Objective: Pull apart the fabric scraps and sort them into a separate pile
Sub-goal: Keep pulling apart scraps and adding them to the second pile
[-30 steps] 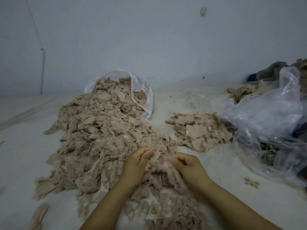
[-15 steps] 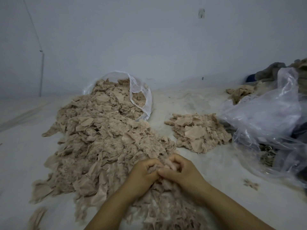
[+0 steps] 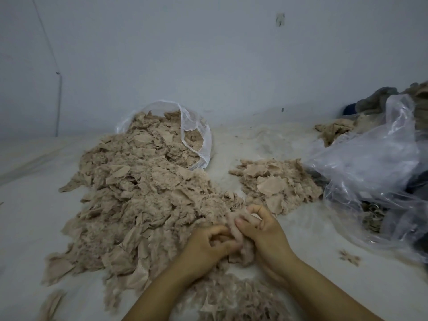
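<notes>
A big heap of beige fabric scraps [image 3: 139,195] spills from a clear plastic bag [image 3: 196,135] across the white surface toward me. A smaller, separate pile of scraps [image 3: 273,184] lies to its right. At the heap's near edge, my left hand [image 3: 208,246] and my right hand [image 3: 261,232] meet, both with curled fingers pinching one fuzzy clump of scraps [image 3: 240,237] between them. More scraps [image 3: 231,297] lie under my forearms.
A large crumpled clear plastic bag [image 3: 370,172] with dark contents fills the right side. Behind it lie grey and tan cloths [image 3: 379,103]. One stray scrap [image 3: 349,257] sits on the white surface [image 3: 23,228] at right. A pale wall rises behind.
My hands have come together from slightly apart and now grip the same clump. They have drawn a little nearer to me, and my right fingers have lifted.
</notes>
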A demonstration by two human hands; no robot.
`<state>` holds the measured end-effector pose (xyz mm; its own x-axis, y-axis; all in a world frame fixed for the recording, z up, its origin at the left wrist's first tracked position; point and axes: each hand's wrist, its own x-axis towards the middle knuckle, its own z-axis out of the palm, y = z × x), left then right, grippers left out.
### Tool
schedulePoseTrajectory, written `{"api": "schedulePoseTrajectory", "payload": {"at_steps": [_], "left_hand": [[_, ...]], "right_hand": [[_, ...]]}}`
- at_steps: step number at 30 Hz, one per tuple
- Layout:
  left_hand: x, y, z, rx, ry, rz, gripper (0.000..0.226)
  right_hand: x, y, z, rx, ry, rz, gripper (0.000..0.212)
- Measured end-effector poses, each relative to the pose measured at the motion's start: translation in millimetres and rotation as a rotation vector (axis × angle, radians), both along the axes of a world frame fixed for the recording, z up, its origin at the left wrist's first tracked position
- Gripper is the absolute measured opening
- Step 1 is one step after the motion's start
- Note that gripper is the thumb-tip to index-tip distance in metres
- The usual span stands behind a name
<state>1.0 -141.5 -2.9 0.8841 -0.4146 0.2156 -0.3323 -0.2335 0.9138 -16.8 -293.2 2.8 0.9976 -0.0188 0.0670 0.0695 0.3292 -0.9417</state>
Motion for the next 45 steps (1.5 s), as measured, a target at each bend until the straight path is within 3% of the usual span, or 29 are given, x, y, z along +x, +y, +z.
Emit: {"api": "schedulePoseTrajectory", "payload": {"at_steps": [2, 5, 6, 9, 12, 16, 20, 22, 26, 30, 34, 39, 41, 43, 45], "left_hand": [[2, 1, 0, -0.089, 0.027, 0.114, 0.024], [5, 11, 1, -0.298, 0.15, 0.104, 0.013], [5, 12, 0, -0.305, 0.183, 0.054, 0.012], [3, 2, -7, -0.125, 0.226, -0.03, 0.047], [1, -5, -7, -0.116, 0.102, 0.011, 0.021], [4, 5, -1, -0.228, 0.145, 0.056, 0.022], [2, 3, -2, -0.116, 0.083, 0.025, 0.021], [3, 2, -2, -0.131, 0.08, 0.054, 0.019], [4, 2, -1, -0.226, 0.146, 0.055, 0.004], [1, 4, -2, -0.227, 0.177, -0.048, 0.028], [4, 4, -1, -0.171, 0.13, -0.001, 0.005], [9, 11, -1, -0.179, 0.105, 0.124, 0.017], [13, 18, -2, -0.166, 0.085, 0.171, 0.019], [15, 19, -5, -0.086, 0.026, 0.181, 0.02], [16, 15, -11, 0.074, -0.06, 0.169, 0.021]], "right_hand": [[0, -1, 0, -0.01, 0.006, -0.023, 0.017], [2, -5, -1, -0.056, 0.008, -0.057, 0.022], [2, -4, -2, -0.066, 0.002, -0.058, 0.023], [1, 4, -1, 0.005, -0.023, -0.039, 0.027], [2, 6, 0, 0.067, -0.032, -0.096, 0.026], [4, -3, -2, 0.005, 0.029, -0.14, 0.023], [0, 1, -4, -0.162, 0.06, -0.017, 0.016], [-1, 3, -3, -0.195, 0.031, -0.076, 0.008], [0, 2, -1, -0.216, 0.005, -0.198, 0.011], [1, 2, 0, -0.293, -0.087, -0.235, 0.012], [4, 2, -4, -0.387, -0.156, -0.286, 0.013], [17, -24, 0, -0.318, -0.129, -0.496, 0.019], [23, -45, 0, -0.426, -0.078, -0.534, 0.015], [26, -55, -5, -0.759, 0.023, -0.506, 0.014], [24, -52, -5, -0.997, -0.041, -0.5, 0.022]]}}
